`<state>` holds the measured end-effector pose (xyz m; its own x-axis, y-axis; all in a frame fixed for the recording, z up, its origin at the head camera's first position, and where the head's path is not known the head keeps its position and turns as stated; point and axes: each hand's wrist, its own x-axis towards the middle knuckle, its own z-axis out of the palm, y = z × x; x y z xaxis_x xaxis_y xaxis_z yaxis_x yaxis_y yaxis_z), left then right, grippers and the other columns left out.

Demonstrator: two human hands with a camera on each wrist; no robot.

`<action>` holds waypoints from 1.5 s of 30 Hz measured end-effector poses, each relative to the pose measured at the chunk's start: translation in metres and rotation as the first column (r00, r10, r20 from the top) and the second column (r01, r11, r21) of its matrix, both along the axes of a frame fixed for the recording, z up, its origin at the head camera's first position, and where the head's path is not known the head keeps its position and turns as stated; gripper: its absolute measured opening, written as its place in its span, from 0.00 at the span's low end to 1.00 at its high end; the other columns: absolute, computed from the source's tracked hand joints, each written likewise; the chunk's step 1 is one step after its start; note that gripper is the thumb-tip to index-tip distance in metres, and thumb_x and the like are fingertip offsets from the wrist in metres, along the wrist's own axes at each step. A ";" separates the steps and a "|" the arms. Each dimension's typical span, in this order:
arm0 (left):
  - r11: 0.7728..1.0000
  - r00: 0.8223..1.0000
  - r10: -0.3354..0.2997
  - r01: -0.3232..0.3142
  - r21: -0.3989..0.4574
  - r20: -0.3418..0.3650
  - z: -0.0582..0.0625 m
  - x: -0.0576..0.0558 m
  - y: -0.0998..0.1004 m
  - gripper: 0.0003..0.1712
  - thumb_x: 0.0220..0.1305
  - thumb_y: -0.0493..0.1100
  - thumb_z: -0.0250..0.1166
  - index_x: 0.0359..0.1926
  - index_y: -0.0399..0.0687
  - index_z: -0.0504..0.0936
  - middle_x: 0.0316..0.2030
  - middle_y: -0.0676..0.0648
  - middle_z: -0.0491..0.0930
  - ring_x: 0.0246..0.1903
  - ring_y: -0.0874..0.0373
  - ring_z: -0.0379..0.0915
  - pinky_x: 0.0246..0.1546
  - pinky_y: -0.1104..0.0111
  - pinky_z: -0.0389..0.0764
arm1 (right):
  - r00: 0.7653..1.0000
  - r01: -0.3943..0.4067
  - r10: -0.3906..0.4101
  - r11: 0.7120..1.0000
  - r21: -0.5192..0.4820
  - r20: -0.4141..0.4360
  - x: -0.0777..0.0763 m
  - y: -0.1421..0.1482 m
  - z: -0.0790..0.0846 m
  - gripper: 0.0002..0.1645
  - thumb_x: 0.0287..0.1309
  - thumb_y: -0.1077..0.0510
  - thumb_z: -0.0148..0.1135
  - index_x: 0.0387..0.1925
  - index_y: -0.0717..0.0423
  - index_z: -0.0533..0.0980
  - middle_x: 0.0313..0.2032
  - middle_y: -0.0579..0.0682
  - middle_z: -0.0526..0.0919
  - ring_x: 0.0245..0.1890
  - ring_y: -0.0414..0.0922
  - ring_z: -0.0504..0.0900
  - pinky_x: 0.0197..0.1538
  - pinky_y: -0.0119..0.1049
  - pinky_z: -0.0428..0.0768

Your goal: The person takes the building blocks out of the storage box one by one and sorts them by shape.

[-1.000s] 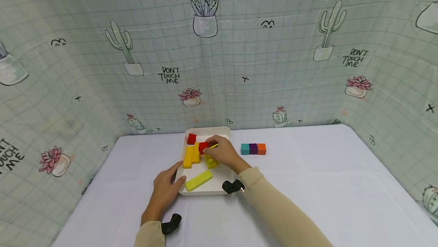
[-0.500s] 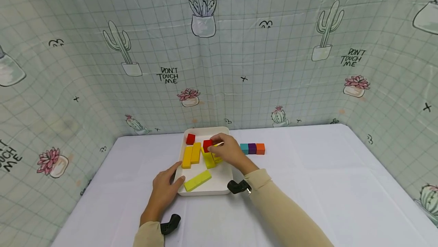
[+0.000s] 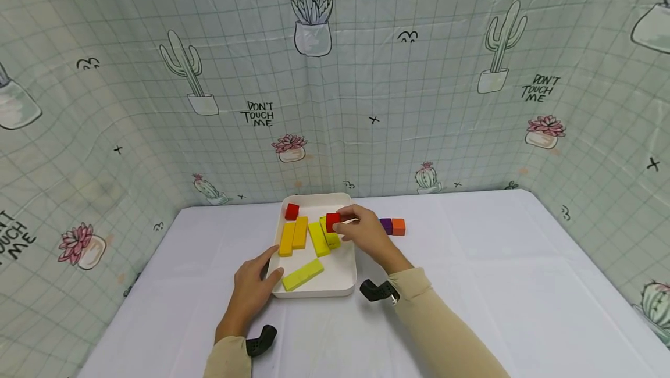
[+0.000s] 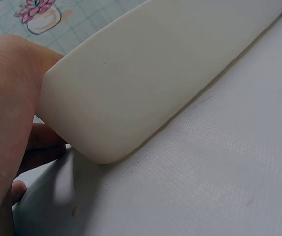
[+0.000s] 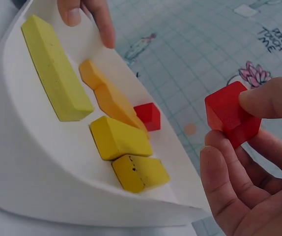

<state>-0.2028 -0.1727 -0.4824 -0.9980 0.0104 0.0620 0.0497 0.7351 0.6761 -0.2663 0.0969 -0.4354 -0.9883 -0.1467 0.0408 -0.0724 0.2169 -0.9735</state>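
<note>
My right hand pinches a red cube between thumb and fingers, raised over the right side of a white tray. A second red cube lies in the tray's far left corner. Two orange-yellow bars rest near the left wall. Two yellow bars lie side by side at middle right, below the held cube in the head view. A lime-yellow bar lies aslant near the front. My left hand holds the tray's front left rim, thumb over it and other fingers outside the wall.
To the right of the tray, a purple cube and an orange cube stand in a row on the white tabletop. My right hand hides the teal cube beside them. A grid-patterned cloth hangs behind the table.
My right hand has carried the red cube rightward, from beside the orange-yellow bars to over the yellow bars. It now covers the teal cube. My left hand has stayed on the tray.
</note>
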 end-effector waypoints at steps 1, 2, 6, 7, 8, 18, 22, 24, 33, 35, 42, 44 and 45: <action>1.000 1.000 0.002 -0.002 0.001 0.001 0.000 0.000 0.000 0.34 0.68 0.47 0.62 0.74 0.55 0.68 0.69 0.41 0.69 0.66 0.40 0.62 0.68 0.37 0.53 | 1.000 0.003 -0.003 1.000 -0.001 0.000 0.000 0.002 -0.001 0.22 0.60 0.56 0.68 0.55 0.59 0.77 0.48 0.54 0.80 0.42 0.48 0.83 0.44 0.39 0.86; 1.000 1.000 0.004 -0.004 0.001 0.003 0.000 0.000 0.000 0.34 0.68 0.48 0.62 0.74 0.56 0.68 0.69 0.41 0.69 0.66 0.40 0.62 0.68 0.37 0.53 | 1.000 0.007 -0.007 1.000 -0.001 0.001 0.001 0.003 -0.002 0.22 0.61 0.56 0.68 0.55 0.59 0.77 0.48 0.53 0.80 0.42 0.48 0.83 0.44 0.38 0.86; 1.000 1.000 0.011 -0.011 0.004 0.006 -0.001 -0.001 -0.001 0.34 0.67 0.49 0.62 0.73 0.56 0.68 0.70 0.41 0.68 0.66 0.40 0.61 0.67 0.37 0.55 | 1.000 0.026 -0.026 1.000 -0.010 0.008 0.002 0.009 -0.004 0.22 0.60 0.56 0.68 0.55 0.57 0.77 0.48 0.52 0.80 0.42 0.49 0.84 0.44 0.38 0.85; 1.000 1.000 0.012 -0.012 0.005 0.007 -0.001 -0.001 -0.001 0.34 0.67 0.49 0.62 0.73 0.56 0.68 0.70 0.41 0.68 0.66 0.40 0.61 0.67 0.37 0.55 | 1.000 0.030 -0.029 0.999 -0.016 0.007 0.003 0.011 -0.004 0.22 0.60 0.57 0.68 0.55 0.57 0.77 0.48 0.52 0.80 0.42 0.49 0.84 0.45 0.38 0.85; 1.000 1.000 0.013 -0.014 0.006 0.007 -0.001 -0.001 -0.001 0.34 0.67 0.49 0.62 0.73 0.56 0.68 0.69 0.41 0.69 0.66 0.40 0.61 0.67 0.37 0.56 | 0.999 0.032 -0.032 0.999 -0.023 0.006 0.003 0.012 -0.004 0.22 0.60 0.57 0.68 0.55 0.57 0.77 0.49 0.53 0.81 0.42 0.49 0.84 0.45 0.38 0.85; 1.000 1.000 0.003 -0.003 -0.010 -0.004 -0.003 -0.002 -0.004 0.34 0.67 0.48 0.62 0.73 0.56 0.68 0.69 0.42 0.69 0.65 0.42 0.62 0.67 0.38 0.57 | 0.998 0.067 -0.067 0.992 -0.105 0.007 0.007 0.025 -0.003 0.22 0.61 0.58 0.66 0.56 0.59 0.76 0.52 0.56 0.80 0.44 0.51 0.83 0.45 0.39 0.85; 1.000 1.000 0.000 0.000 -0.011 -0.011 -0.002 -0.002 -0.006 0.33 0.67 0.48 0.61 0.73 0.56 0.69 0.69 0.40 0.70 0.66 0.40 0.62 0.67 0.37 0.56 | 0.997 0.074 -0.076 0.988 -0.133 -0.009 0.009 0.029 -0.001 0.23 0.61 0.59 0.65 0.57 0.60 0.75 0.53 0.57 0.79 0.45 0.51 0.84 0.46 0.41 0.85; 1.000 1.000 -0.001 0.001 -0.012 -0.011 -0.002 -0.002 -0.007 0.33 0.67 0.48 0.62 0.73 0.55 0.69 0.68 0.40 0.70 0.65 0.40 0.62 0.67 0.37 0.56 | 0.997 0.071 -0.076 0.988 -0.139 -0.031 0.009 0.031 -0.001 0.23 0.61 0.60 0.66 0.57 0.62 0.75 0.53 0.58 0.80 0.45 0.50 0.84 0.45 0.40 0.85; 1.000 0.999 -0.010 0.010 -0.014 -0.042 -0.002 -0.002 -0.006 0.33 0.68 0.46 0.62 0.73 0.54 0.70 0.68 0.41 0.71 0.64 0.41 0.64 0.67 0.38 0.55 | 0.994 0.095 -0.100 0.990 -0.106 -0.044 0.008 0.046 0.002 0.24 0.61 0.61 0.65 0.58 0.64 0.75 0.54 0.60 0.79 0.45 0.55 0.83 0.45 0.40 0.85; 1.000 0.999 -0.013 0.013 -0.014 -0.046 -0.003 -0.003 -0.005 0.33 0.68 0.46 0.62 0.73 0.54 0.70 0.67 0.41 0.71 0.64 0.41 0.65 0.67 0.39 0.56 | 0.994 0.099 -0.103 0.991 -0.087 -0.043 0.008 0.052 0.001 0.24 0.62 0.59 0.65 0.59 0.62 0.75 0.54 0.59 0.79 0.47 0.57 0.83 0.45 0.40 0.85; 1.000 0.999 -0.004 0.003 -0.027 -0.044 -0.004 -0.001 -0.003 0.32 0.67 0.47 0.63 0.72 0.54 0.70 0.67 0.42 0.72 0.63 0.42 0.66 0.66 0.39 0.59 | 0.994 0.107 -0.108 0.993 -0.045 -0.019 0.009 0.074 0.000 0.27 0.63 0.56 0.65 0.62 0.60 0.74 0.57 0.58 0.78 0.47 0.59 0.83 0.48 0.40 0.84; 1.000 0.999 -0.004 0.003 -0.023 -0.052 -0.004 -0.002 -0.003 0.32 0.67 0.47 0.63 0.72 0.55 0.71 0.67 0.42 0.72 0.63 0.42 0.66 0.66 0.39 0.60 | 0.994 0.112 -0.113 0.993 -0.044 -0.017 0.008 0.079 0.000 0.27 0.64 0.55 0.65 0.62 0.60 0.74 0.58 0.59 0.77 0.47 0.59 0.83 0.49 0.40 0.84; 1.000 0.998 -0.005 0.003 -0.022 -0.056 -0.004 -0.002 -0.003 0.32 0.67 0.47 0.63 0.72 0.55 0.71 0.67 0.42 0.72 0.63 0.42 0.66 0.66 0.39 0.60 | 0.993 0.113 -0.114 0.993 -0.043 -0.016 0.008 0.082 0.001 0.27 0.64 0.55 0.65 0.62 0.60 0.74 0.58 0.60 0.77 0.47 0.59 0.83 0.49 0.40 0.84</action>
